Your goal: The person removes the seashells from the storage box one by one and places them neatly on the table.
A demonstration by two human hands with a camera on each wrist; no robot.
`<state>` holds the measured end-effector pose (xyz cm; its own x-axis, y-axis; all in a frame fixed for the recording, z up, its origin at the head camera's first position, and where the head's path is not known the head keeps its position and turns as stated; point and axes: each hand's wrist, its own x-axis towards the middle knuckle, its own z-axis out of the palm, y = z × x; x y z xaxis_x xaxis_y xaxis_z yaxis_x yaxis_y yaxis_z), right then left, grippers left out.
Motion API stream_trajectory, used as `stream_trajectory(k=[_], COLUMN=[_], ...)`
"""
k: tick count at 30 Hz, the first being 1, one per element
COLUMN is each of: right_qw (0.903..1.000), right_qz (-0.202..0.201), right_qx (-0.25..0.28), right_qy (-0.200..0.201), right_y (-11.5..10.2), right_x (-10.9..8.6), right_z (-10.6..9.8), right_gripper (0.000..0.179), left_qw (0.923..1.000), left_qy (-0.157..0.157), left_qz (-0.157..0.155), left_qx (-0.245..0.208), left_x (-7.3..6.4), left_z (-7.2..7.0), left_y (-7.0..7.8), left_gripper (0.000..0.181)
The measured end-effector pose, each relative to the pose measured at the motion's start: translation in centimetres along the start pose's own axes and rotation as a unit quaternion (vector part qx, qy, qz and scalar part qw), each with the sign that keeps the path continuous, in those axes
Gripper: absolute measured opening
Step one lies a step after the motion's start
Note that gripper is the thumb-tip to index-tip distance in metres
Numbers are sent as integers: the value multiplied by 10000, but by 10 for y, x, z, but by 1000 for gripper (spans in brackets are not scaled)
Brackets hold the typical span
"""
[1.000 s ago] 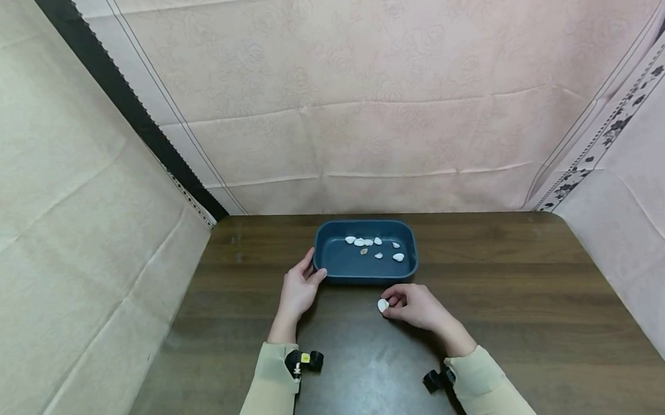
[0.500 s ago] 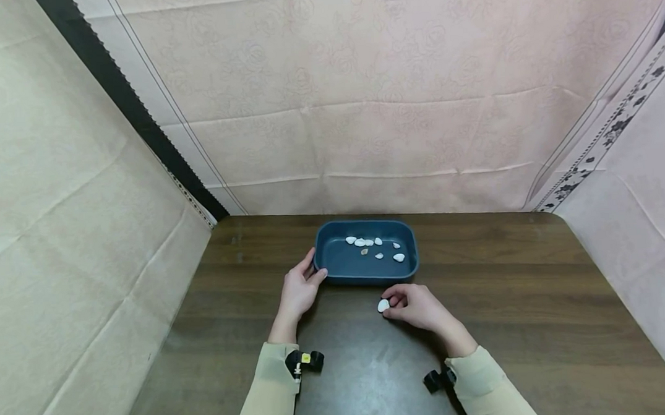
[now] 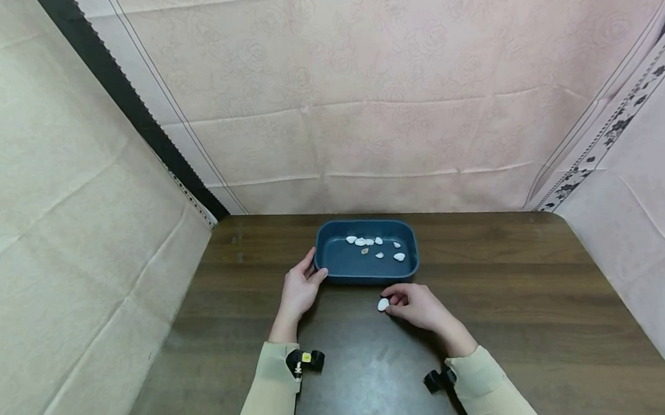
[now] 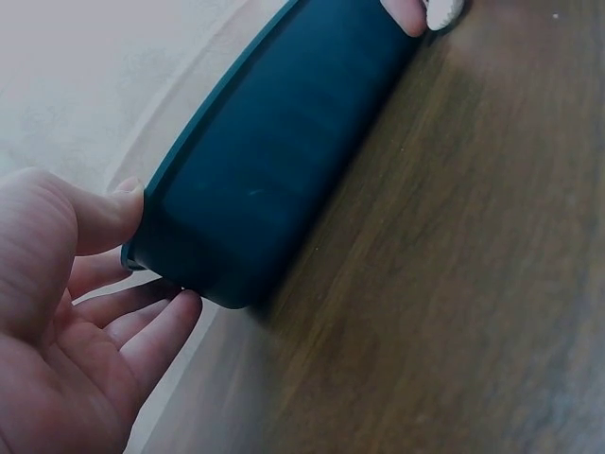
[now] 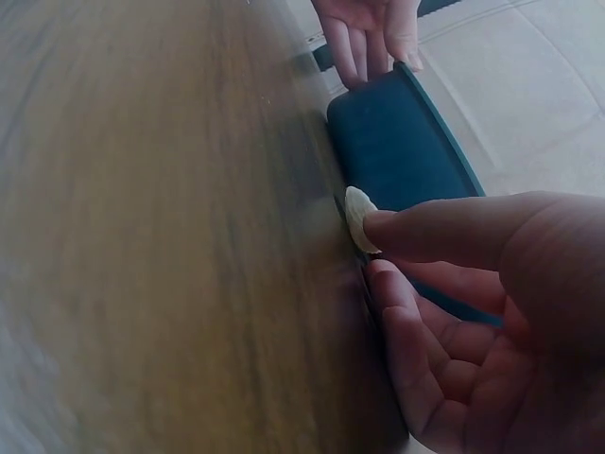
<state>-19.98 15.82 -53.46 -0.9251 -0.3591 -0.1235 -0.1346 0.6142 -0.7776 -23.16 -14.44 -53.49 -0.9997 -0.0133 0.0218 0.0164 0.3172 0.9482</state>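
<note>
A dark blue rectangular tray (image 3: 367, 273) stands near the table's far edge, with several small white shells (image 3: 359, 242) spread over its floor. At its near left corner, my left hand (image 3: 301, 287) grips it; the left wrist view has the thumb on the rim and the fingers against the end wall. In front of the tray, my right hand (image 3: 417, 305) pinches a white shell (image 5: 359, 219), its thumb lying on the near face. That shell is close over the tabletop, tilted on edge in the right wrist view. Part of it is hidden by the thumb.
The brown wooden table (image 3: 515, 298) has pale cloth (image 3: 396, 136) hanging behind it and along both sides. Among the shells lies one small tan piece (image 3: 365, 251). Both wrists wear black cameras.
My right thumb has shifted slightly up along the pinched shell, which has turned a little. The left hand and the tray look almost unmoved.
</note>
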Motion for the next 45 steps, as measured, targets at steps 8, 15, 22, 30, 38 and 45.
stream_trajectory(k=[8,15,22,30,38,45], right_qw=[9999,9999,9998,9988,9968,9959], right_qz=[-2,-7,-141,-371,-323,-276], right_qx=[-8,-45,-44,83,421,94], right_qy=[105,92,-92,-292,594,862], right_y=[0,2,-4,-26,-60,-58], right_x=[1,1,-5,-19,5,54], right_z=[0,0,-10,-44,-63,-47], right_gripper=[18,18,24,36,33,39], left_qw=[10000,10000,10000,10000,9999,9999], left_qy=[10,18,38,26,72,13], left_qz=[41,20,52,-3,-15,34], left_qx=[-8,21,35,-74,-145,-157], left_x=[0,1,2,1,1,0], left_z=[0,0,0,0,-1,1], left_y=[0,-1,-1,-1,0,-1], left_gripper=[64,64,64,64,64,64])
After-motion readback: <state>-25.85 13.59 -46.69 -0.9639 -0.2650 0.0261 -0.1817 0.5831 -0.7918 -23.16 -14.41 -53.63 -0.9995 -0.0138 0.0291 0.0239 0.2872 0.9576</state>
